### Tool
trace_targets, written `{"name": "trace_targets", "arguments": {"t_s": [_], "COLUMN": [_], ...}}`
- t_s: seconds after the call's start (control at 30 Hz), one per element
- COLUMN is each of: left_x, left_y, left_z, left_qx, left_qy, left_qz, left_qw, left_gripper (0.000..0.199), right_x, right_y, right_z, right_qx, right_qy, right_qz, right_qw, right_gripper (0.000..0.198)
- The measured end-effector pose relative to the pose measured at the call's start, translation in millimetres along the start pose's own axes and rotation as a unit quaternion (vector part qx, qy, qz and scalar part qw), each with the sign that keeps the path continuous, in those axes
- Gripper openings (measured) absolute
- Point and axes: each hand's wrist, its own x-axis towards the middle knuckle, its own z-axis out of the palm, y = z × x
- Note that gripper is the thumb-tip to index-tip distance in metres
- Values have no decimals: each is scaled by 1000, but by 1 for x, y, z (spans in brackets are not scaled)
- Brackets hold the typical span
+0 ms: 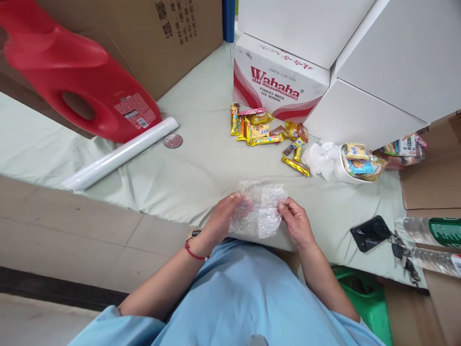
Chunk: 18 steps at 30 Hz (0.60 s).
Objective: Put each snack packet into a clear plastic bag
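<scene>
A crinkled piece of clear bubble wrap is stretched between my two hands, just above the front edge of the cloth-covered table. My left hand grips its left side, and some of those fingers show through the clear plastic. At the right edge, my right hand pinches it between thumb and fingers. Beyond the hands lies a loose group of wrapped snacks, mostly in yellow packets. To their right, a crumpled white plastic bag touches a white bowl filled with more packets.
A roll of clear film and a round metallic disc lie to the left, beside a large red jug. White cartons, one marked Wahaha, stand behind. On the right are a black phone, keys and plastic bottles.
</scene>
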Motion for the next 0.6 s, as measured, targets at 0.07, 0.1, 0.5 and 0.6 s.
{"name": "trace_targets", "arguments": {"t_s": [0.07, 0.1, 0.5, 0.6], "left_x": [2, 3, 6, 5], "left_y": [-2, -4, -25, -29], "left_z": [2, 3, -6, -4], "left_qx": [47, 62, 82, 82], "left_qy": [19, 31, 103, 84], "left_qz": [31, 46, 97, 85], "left_qw": [998, 997, 987, 989], "left_gripper": [51, 50, 55, 56], "right_x": [0, 1, 11, 18], "right_y": [1, 1, 4, 12], "right_z": [2, 3, 16, 24], "right_qx": [-25, -33, 7, -8], "right_qy": [-10, -10, -1, 32], "right_qz": [-12, -16, 37, 37], "right_qw": [1000, 999, 999, 999], "right_gripper": [40, 41, 45, 43]}}
